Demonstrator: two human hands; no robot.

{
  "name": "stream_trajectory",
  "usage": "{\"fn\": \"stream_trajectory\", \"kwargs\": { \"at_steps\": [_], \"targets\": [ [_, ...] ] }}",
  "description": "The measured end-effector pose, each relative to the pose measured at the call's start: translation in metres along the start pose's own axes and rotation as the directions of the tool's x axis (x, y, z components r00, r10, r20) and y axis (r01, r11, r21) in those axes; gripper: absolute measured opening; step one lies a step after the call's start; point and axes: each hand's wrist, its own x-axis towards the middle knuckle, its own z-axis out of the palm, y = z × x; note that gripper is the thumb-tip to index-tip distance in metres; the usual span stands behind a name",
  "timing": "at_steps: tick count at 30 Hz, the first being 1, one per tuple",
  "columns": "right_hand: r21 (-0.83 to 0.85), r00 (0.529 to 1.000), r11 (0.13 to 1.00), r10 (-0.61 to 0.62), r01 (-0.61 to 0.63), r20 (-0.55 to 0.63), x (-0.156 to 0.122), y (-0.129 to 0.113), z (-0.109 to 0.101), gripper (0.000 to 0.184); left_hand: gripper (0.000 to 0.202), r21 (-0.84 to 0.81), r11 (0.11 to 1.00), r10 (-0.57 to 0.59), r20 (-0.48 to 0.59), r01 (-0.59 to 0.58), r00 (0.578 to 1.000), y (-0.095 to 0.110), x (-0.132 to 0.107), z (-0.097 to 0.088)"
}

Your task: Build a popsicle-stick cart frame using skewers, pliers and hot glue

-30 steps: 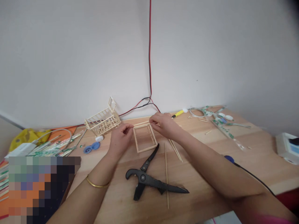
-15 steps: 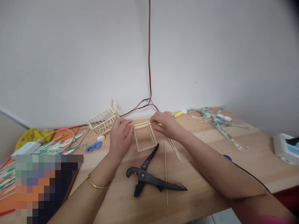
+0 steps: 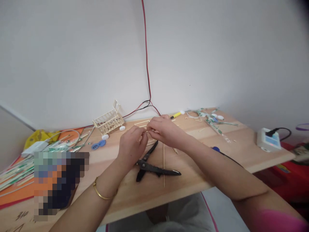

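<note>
My left hand (image 3: 132, 144) and my right hand (image 3: 161, 130) meet above the wooden table (image 3: 193, 167), fingertips pinched together over a small frame of thin wooden sticks (image 3: 143, 123). The hands cover most of the frame; only its far edge shows. Black cutting pliers (image 3: 154, 166) lie on the table just below my hands. A long loose stick (image 3: 163, 164) lies across the pliers' tip.
A finished stick crate (image 3: 108, 120) stands at the back left near the wall. Blue and white bottle caps (image 3: 98, 144), packs of sticks (image 3: 16, 169) and a white cable lie left. A red-black wire (image 3: 146, 64) hangs down the wall. A white device (image 3: 268, 140) sits far right.
Both hands have drawn closer together over the stick frame, which is now mostly hidden. The view has pulled back and shifted, showing the table's front edge.
</note>
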Motion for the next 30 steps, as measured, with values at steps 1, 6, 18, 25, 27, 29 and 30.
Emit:
{"fn": "stream_trajectory", "kwargs": {
  "at_steps": [1, 6, 18, 25, 27, 29, 30],
  "targets": [
    [0.004, 1.000, 1.000, 0.003, -0.002, -0.028, -0.003, -0.005, -0.004, 0.010, 0.017, -0.012, 1.000, -0.017, -0.002, 0.017, 1.000, 0.001, -0.002, -0.002],
    [0.042, 0.987, 0.992, 0.124, -0.120, -0.106, -0.039, -0.028, -0.014, 0.020, 0.017, -0.200, 0.963, -0.199, -0.064, 0.183, 0.978, -0.017, -0.015, -0.012],
    [-0.117, 0.881, 0.978, 0.208, -0.175, 0.425, -0.084, -0.049, 0.032, 0.020, 0.021, -0.813, 0.409, -0.611, 0.092, 0.414, 0.786, -0.061, -0.021, -0.005],
    [0.367, 0.885, 0.816, 0.341, -0.446, 0.317, -0.101, -0.037, -0.021, 0.014, 0.018, -0.933, 0.005, -0.575, 0.292, 0.360, 0.764, -0.042, -0.019, -0.009],
    [0.507, 0.853, 0.686, 0.405, -0.522, 0.329, -0.104, -0.035, -0.028, 0.018, 0.018, -0.923, -0.093, -0.561, 0.358, 0.373, 0.746, -0.024, -0.015, -0.009],
    [0.683, 0.839, 0.508, 0.442, -0.525, 0.316, -0.103, -0.032, -0.025, 0.028, 0.016, -0.914, -0.130, -0.535, 0.392, 0.385, 0.749, -0.002, -0.009, -0.009],
    [0.774, 0.844, 0.405, 0.447, -0.487, 0.297, -0.101, -0.032, -0.021, 0.036, 0.016, -0.917, -0.129, -0.508, 0.389, 0.378, 0.769, 0.009, -0.005, -0.010]
  ]
}}
